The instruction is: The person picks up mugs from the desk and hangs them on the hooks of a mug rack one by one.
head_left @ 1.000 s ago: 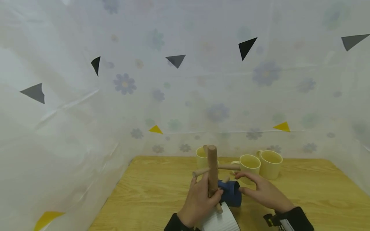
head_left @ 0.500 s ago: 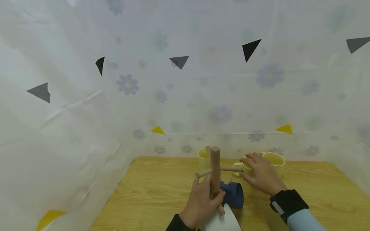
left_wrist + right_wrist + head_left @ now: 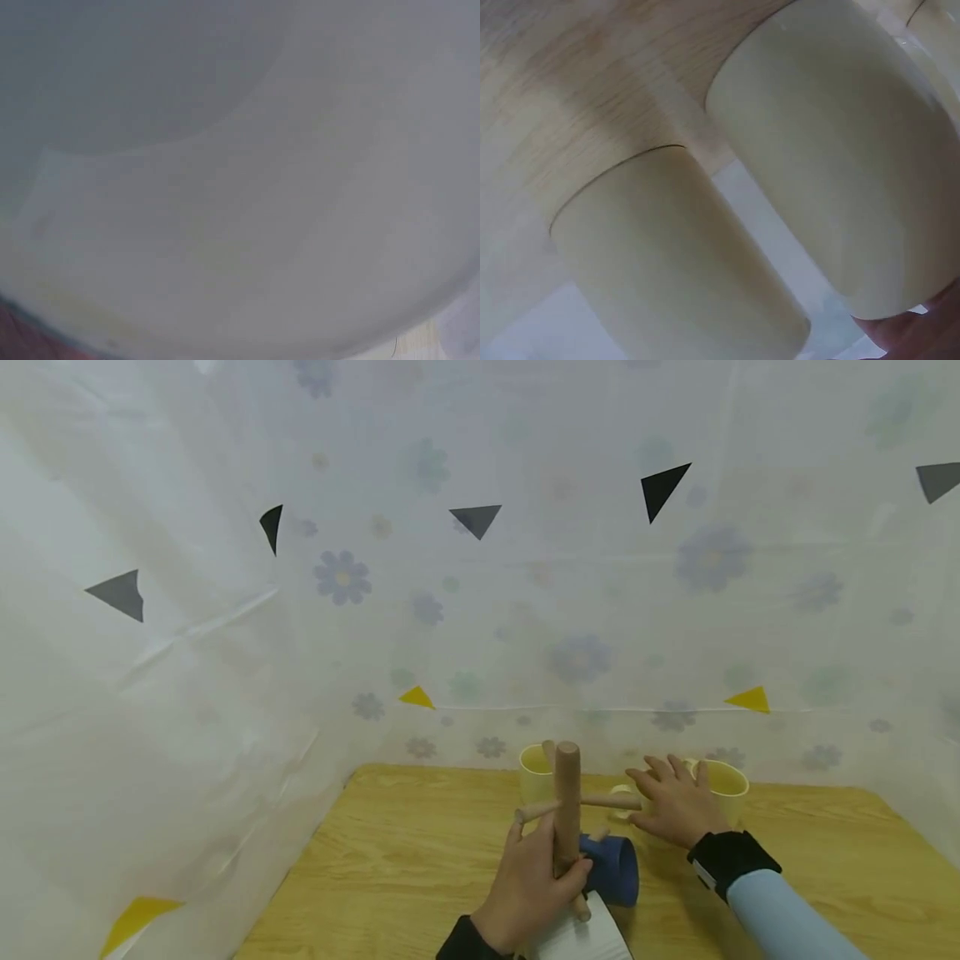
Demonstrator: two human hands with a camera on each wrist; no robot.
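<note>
On the wooden table (image 3: 420,860) stands a wooden mug tree (image 3: 567,802), its upright post gripped low down by the left hand (image 3: 525,881), fingers and thumb curled round the post. A dark blue mug (image 3: 613,868) hangs or leans at the foot of the stand, touching it on the right, and a white ribbed mug (image 3: 581,939) lies just in front of the left hand at the picture's lower edge. The right hand (image 3: 675,806) reaches forward over a pale yellow mug (image 3: 621,800) just right of the stand's side peg, fingers spread and nearly straight, resting on or just above its rim; it grips nothing yet as far as the head view shows. A second yellow mug (image 3: 726,781) stands just beside it to the right, and a third (image 3: 536,770) is behind the post. In the right wrist view two yellow mugs (image 3: 675,255) stand close together, nearly touching.

To do this well, I judge the right hand should close on the nearer mug's body, clear of its neighbour, and lift straight up so the two do not knock. The left hand should keep the post firm and upright, so the stand does not tip toward the blue mug's side.
</note>
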